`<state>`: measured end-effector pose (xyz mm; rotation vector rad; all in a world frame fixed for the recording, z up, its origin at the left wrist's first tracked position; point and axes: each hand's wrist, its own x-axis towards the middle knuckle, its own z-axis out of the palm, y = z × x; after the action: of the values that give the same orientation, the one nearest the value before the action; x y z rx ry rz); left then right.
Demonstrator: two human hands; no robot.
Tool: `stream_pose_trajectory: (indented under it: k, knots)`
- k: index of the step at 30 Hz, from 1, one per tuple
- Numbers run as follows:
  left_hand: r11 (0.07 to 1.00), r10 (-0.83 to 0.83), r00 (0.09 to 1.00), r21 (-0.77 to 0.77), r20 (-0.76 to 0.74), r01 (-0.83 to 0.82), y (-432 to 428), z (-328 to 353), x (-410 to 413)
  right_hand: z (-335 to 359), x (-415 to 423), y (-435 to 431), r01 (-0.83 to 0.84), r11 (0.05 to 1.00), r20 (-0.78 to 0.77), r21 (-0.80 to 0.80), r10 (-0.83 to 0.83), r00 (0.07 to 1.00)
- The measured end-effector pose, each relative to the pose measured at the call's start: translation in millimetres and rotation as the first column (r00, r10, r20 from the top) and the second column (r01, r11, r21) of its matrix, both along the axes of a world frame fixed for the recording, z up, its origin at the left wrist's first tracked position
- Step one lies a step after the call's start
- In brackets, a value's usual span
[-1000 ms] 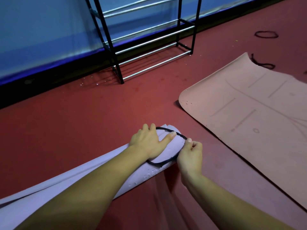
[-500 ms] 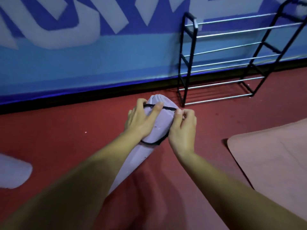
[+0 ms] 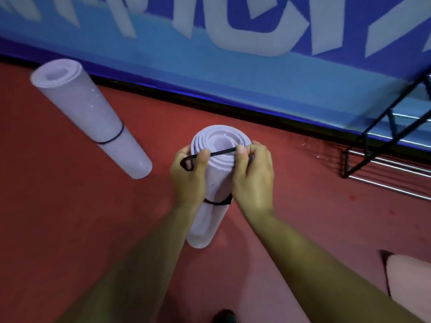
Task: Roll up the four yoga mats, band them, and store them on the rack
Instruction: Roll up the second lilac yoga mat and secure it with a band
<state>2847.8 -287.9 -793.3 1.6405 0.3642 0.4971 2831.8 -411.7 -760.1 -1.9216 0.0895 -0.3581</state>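
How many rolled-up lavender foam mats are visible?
2: one lavender mat held by left hand and right hand; another banded mat on the red floor, farther left. Others possibly hidden.

A mat (image 3: 218,180) stands on the floor (image 3: 70,229); a banded mat (image 3: 88,113) lies to its left, the rack (image 3: 389,157) to its right, at the far edge.

Rolled lavender foam yoga mats: two – upright roll (image 3: 218,180), lying roll (image 3: 88,113). Flat pink yoga mat (image 3: 412,285): one, corner only. Black elastic bands: two sure – stretched band (image 3: 221,152) over upright roll's top, fitted band (image 3: 114,139) round lying roll; black strip lower on upright roll, same loop or third, cannot tell. Black metal-tube rack (image 3: 365,144): one. Hands: two – left hand (image 3: 189,180), right hand (image 3: 253,176).
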Motion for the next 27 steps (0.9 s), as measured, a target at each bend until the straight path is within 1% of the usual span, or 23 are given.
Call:
stream_pose_trajectory:
  k: [3,5,7,10,12,14,17,19,22,27]
  knots:
    - [0.995,0.094,0.995,-0.012,-0.038,-0.095,39.3,8.5,-3.4,5.9,7.4,27.2,-0.055,0.995,0.003,-0.081,0.055,0.998]
    - [0.994,0.108,0.99,-0.011,-0.092,-0.109,63.1,15.9,-1.3,8.6,13.9,38.8,-0.064,0.988,-0.013,-0.142,0.063,0.998]
    - [0.992,0.119,0.982,0.067,-0.146,-0.11,83.1,24.2,0.3,11.6,20.7,46.4,-0.072,0.976,-0.063,-0.207,0.06,0.996]
    - [0.976,0.16,0.934,0.19,-0.32,-0.102,106.2,41.3,4.4,16.4,29.5,51.7,-0.136,0.954,-0.169,-0.267,0.092,0.981]
    - [0.972,0.149,0.883,0.23,-0.444,-0.048,116.9,50.1,8.3,19.6,34.1,54.2,-0.197,0.932,-0.225,-0.303,0.131,0.966]
    - [0.966,0.157,0.845,0.257,-0.512,-0.023,122.1,55.0,8.7,21.5,36.3,57.8,-0.242,0.916,-0.262,-0.321,0.16,0.952]
    - [0.958,0.22,0.814,0.276,-0.538,-0.077,122.8,56.2,3.0,21.5,37.4,62.2,-0.245,0.906,-0.286,-0.344,0.147,0.947]
    - [0.946,0.245,0.828,0.311,-0.505,-0.09,123.0,54.3,-1.2,21.0,38.4,62.8,-0.23,0.907,-0.281,-0.352,0.132,0.951]
    - [0.941,0.219,0.864,0.333,-0.454,-0.064,121.6,52.3,-3.6,20.8,39.4,60.2,-0.219,0.908,-0.301,-0.356,0.111,0.947]
    - [0.969,0.154,0.863,0.243,-0.482,-0.037,113.2,49.9,0.2,15.1,47.8,55.4,-0.183,0.928,-0.387,-0.325,0.046,0.921]
